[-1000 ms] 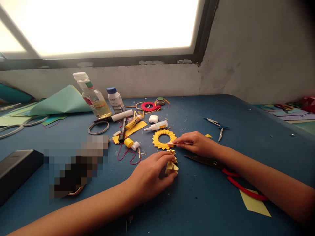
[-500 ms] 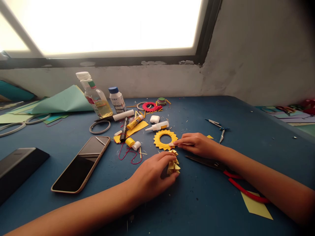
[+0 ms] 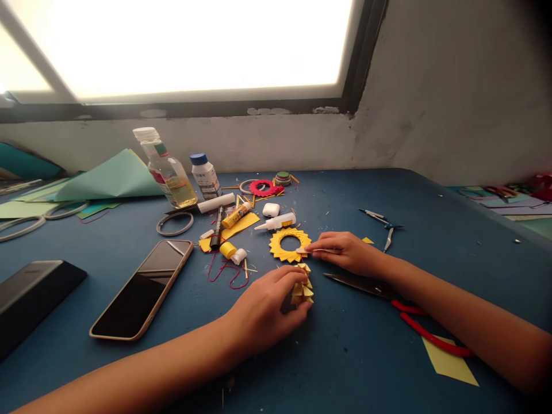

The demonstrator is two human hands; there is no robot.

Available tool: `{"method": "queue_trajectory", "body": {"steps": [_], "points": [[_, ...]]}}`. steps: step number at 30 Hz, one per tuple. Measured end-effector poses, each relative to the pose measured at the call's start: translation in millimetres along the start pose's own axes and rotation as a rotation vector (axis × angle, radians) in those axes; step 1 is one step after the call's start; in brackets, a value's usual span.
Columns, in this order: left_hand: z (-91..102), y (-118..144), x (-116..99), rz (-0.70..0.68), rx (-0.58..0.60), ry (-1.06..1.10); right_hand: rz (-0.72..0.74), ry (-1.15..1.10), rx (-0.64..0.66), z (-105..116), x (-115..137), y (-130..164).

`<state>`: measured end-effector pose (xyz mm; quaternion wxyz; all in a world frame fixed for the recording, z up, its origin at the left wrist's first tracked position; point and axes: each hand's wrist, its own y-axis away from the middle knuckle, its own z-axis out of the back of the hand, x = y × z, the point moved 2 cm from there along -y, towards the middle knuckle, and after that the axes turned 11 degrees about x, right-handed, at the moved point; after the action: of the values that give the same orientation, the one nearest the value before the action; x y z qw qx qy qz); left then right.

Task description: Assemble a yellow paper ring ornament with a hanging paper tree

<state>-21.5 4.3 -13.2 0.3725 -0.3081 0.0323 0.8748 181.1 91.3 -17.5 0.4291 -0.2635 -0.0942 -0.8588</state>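
Observation:
On the blue table, my left hand curls round a pale yellow folded-paper piece, fingers at its top and thumb at its bottom; part of it is hidden under the palm. Just beyond lies a bright yellow folded-paper ring with a pointed rim. My right hand pinches a small pale, flat stick, whose tip rests on the ring's near right edge. A thin red thread shows between the ring and the pale piece. Scissors with red handles lie under my right forearm.
Behind the ring are a glue bottle, a white earphone case and a red paper ring. A phone, a glass bottle and a white bottle stand or lie leftward. A compass lies to the right.
Almost nothing differs. My right hand and the pale stick have shifted very slightly at the ring's edge, and my left hand stays round the pale paper piece.

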Motion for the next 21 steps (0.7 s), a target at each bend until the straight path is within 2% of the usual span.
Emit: {"method": "queue_trajectory", "body": {"steps": [6,11,21], "points": [[5.8,1.7,1.5,-0.005,-0.027,-0.042,-0.020,0.005,0.007,-0.3,0.2,-0.2],[16.7,0.6,5.6,-0.008,-0.093,-0.112,-0.026,0.010,0.015,0.5,2.5,-0.2],[24.3,-8.7,17.5,0.019,-0.108,-0.188,-0.256,-0.152,-0.038,2.8,-6.3,0.7]]}}
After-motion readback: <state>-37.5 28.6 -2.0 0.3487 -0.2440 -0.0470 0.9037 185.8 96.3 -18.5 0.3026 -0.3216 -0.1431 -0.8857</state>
